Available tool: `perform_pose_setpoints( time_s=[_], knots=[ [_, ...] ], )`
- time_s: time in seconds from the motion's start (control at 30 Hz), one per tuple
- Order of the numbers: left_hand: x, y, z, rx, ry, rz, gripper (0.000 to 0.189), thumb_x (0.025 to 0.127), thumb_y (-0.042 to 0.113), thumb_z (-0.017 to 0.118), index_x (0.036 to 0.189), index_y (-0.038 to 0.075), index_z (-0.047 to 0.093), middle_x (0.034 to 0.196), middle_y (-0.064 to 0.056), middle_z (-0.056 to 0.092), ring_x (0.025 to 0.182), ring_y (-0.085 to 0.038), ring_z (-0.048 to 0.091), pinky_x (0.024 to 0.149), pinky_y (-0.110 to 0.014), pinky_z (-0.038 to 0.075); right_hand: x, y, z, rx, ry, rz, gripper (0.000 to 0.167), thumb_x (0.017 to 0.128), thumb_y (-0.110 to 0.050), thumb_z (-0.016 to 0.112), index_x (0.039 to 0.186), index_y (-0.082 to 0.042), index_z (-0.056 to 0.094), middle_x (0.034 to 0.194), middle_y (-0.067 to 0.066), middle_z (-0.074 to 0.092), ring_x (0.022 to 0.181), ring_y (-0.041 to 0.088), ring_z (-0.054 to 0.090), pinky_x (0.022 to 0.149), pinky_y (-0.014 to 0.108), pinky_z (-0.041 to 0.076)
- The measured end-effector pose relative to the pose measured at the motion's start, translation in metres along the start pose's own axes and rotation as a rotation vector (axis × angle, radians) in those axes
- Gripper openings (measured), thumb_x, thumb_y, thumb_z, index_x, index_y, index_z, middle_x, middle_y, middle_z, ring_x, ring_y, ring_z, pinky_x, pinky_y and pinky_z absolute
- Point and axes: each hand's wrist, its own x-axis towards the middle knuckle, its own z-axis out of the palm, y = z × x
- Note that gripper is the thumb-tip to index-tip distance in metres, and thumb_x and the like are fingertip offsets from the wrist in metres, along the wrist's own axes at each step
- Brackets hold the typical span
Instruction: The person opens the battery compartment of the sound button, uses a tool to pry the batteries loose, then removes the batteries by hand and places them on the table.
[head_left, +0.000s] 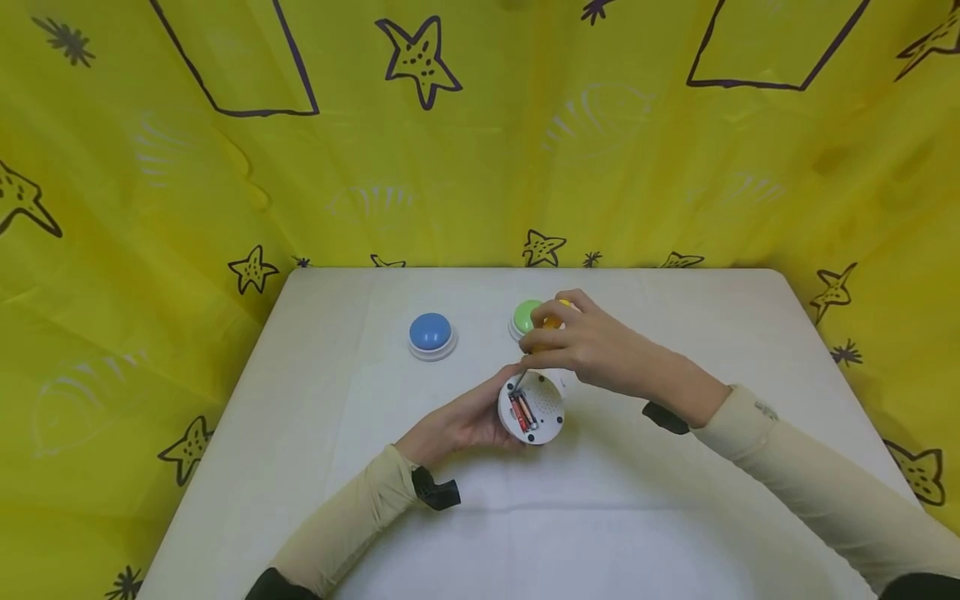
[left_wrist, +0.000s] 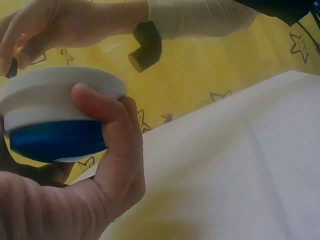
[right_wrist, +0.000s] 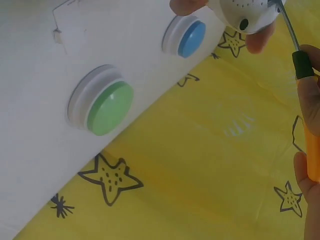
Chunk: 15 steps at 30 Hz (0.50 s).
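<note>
In the head view my left hand (head_left: 476, 418) grips a round white push-button (head_left: 550, 406) upside down over the table. Its underside has a speaker grille and an uncovered compartment holding two red batteries (head_left: 523, 412). The left wrist view shows the button's blue dome (left_wrist: 55, 140) facing down, with the thumb on the white base (left_wrist: 45, 97). My right hand (head_left: 581, 343) holds a screwdriver (right_wrist: 313, 145) with a yellow-orange handle and a green collar. Its metal shaft (right_wrist: 289, 25) slants down to the battery compartment, with the tip at the end of the batteries.
A second blue push-button (head_left: 431, 335) stands dome up on the white table (head_left: 337, 467), left of centre. Behind my right hand stands a green one (head_left: 527, 315), partly covered by the fingers. A yellow patterned curtain (head_left: 480, 150) hangs behind the table and along its sides.
</note>
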Motion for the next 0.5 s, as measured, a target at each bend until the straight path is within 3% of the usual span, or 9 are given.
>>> perform_pose_setpoints(
  time_s=[0.3,0.5],
  knots=[
    [0.007,-0.005,0.002,0.052,0.007,-0.049,0.078,0.104,0.072,0.027,0.152,0.011,0.037,0.115,-0.01,0.063,0.096,-0.023,0.07,0.074,-0.033,0.063,0.013,0.008,-0.007,0.147,-0.109,-0.019,0.054,0.072,0.019,0.08,0.102,-0.026,0.079,0.106,-0.011,0.071,0.116,0.022,0.055,0.101,0.047,0.042],
    [0.009,-0.006,0.005,0.059,0.033,-0.062,0.068,0.106,0.068,0.027,0.165,0.035,0.012,0.128,-0.011,0.057,0.102,-0.026,0.067,0.08,-0.039,0.062,0.023,0.011,-0.011,0.166,-0.196,-0.046,0.05,0.072,0.016,0.081,0.097,-0.027,0.079,0.104,-0.013,0.071,0.115,0.02,0.055,0.103,0.044,0.04]
  ],
)
